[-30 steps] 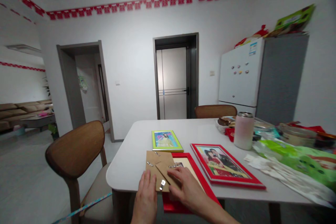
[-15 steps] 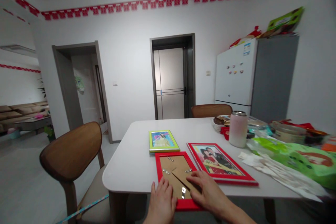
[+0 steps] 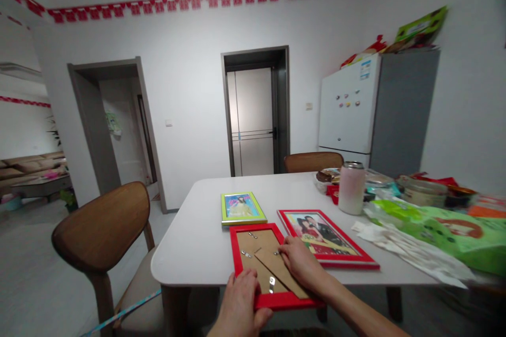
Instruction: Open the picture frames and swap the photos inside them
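A red picture frame [image 3: 234,250] lies face down at the table's near edge, its brown backing board [image 3: 247,242] showing with several small metal clips and a slanting stand leg [image 3: 276,273]. My left hand [image 3: 242,295] grips the lower left corner, fingers on top and thumb along the bottom edge. At the right side, the bent fingers of my right hand [image 3: 298,260] press on a metal clip [image 3: 276,253], partly hidden by the fingertips. Behind it are a green picture frame [image 3: 244,208] and, to the right, another red picture frame [image 3: 328,239], both face up.
On the white table [image 3: 190,242] stand a pink and white bottle [image 3: 352,188] and, at right, food containers [image 3: 422,192], a green package [image 3: 446,231] and white gloves or cloth [image 3: 411,247]. Wooden chairs [image 3: 105,231] stand at the left and the far side.
My right hand has moved up from the frame's lower right part to the right-hand clip, uncovering the stand leg's lower end. My left hand has shifted down to the corner. The view has shifted slightly.
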Demonstrator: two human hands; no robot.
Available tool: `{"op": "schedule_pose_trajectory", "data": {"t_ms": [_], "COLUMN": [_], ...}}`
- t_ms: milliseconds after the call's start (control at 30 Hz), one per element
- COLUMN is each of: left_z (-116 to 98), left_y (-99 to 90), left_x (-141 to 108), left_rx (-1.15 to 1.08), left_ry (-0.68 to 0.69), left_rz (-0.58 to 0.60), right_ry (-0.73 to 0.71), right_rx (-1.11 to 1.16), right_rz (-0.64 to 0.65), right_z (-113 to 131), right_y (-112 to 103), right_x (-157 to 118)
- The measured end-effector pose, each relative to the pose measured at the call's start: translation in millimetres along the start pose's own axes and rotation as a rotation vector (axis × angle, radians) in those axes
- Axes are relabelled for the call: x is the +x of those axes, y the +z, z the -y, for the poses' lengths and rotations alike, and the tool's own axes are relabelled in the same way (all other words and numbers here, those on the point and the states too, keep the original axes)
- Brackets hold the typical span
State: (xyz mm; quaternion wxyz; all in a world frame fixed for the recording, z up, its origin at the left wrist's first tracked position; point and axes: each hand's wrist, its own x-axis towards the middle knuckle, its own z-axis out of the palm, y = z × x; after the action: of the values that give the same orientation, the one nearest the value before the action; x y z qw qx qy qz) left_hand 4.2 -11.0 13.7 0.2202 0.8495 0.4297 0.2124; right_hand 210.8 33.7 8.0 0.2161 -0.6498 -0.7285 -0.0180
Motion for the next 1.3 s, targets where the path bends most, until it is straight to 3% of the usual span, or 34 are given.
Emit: {"op": "schedule_pose_trajectory", "data": {"t_ms": [333,667,800,1000,1300], "left_z": [3,1,5,11,13], "left_y": [0.6,-0.3,-1.0,-1.2,-2.2], "left_x": [1,0,0,-1,-1], "left_rx": [0.021,0.062,0.033,-0.033,-0.088], "left_ry": [0.007,-0.047,-0.041,-0.005,0.008], "left_rz": [0.002,0.022,0.036,-0.019,-0.018], "right_ry": [0.06,0.004,-0.129,-0.38,-0.515], "right_rx": [0.014,0.063,0.138,0.182,0.152], "right_rz": [0.006,0.018,-0.039,0.069,0.114], "right_z": [-4,-5,12,43,43], "right_y": [7,5,-1,-11,-24], "right_x": [16,6,-14,-39,-52]}}
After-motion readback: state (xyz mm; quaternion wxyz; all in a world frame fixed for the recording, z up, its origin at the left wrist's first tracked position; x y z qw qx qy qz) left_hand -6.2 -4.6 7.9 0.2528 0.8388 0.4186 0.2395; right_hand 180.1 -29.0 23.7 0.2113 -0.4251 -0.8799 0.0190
